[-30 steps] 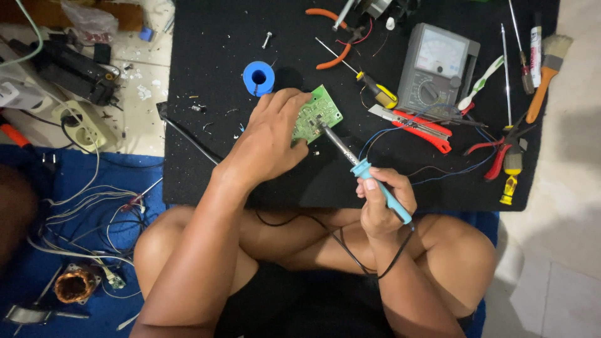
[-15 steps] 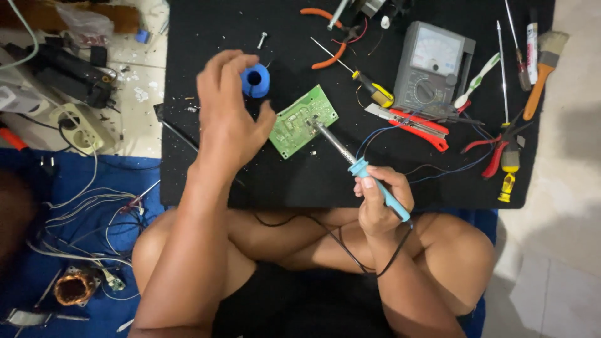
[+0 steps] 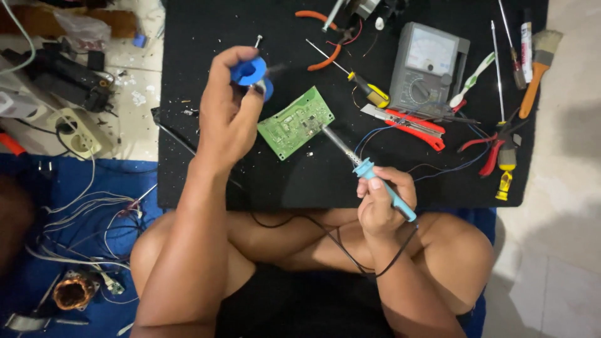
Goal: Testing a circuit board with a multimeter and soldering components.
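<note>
Seated person at a black mat (image 3: 250, 181), seen from above; positions are given relative to the green circuit board (image 3: 295, 122), which lies flat on the mat near its middle. The left hand (image 3: 228, 116) is raised just left of the board, its fingers curled and pinching a blue solder spool (image 3: 249, 71) that sits above and to the left of the board, clear of it. The right hand (image 3: 379, 203) is below and to the right of the board, closed in a pen-like grip around the blue handle of a soldering iron (image 3: 369, 172); the metal tip of the iron reaches up and left to the right edge of the board and appears to touch it. The black cord of the iron loops down from the handle across the person's lap. To the right of the board lie a yellow-handled screwdriver (image 3: 366, 89), a red utility knife (image 3: 410, 120) and a grey meter (image 3: 427, 67) with a dial. Farther right lie red-handled pliers (image 3: 485, 150) and a paintbrush (image 3: 538, 69). Above the board are orange-handled pliers (image 3: 322, 37). Well to the left of the board, off the mat, a white power strip (image 3: 75, 133) rests on the floor.
</note>
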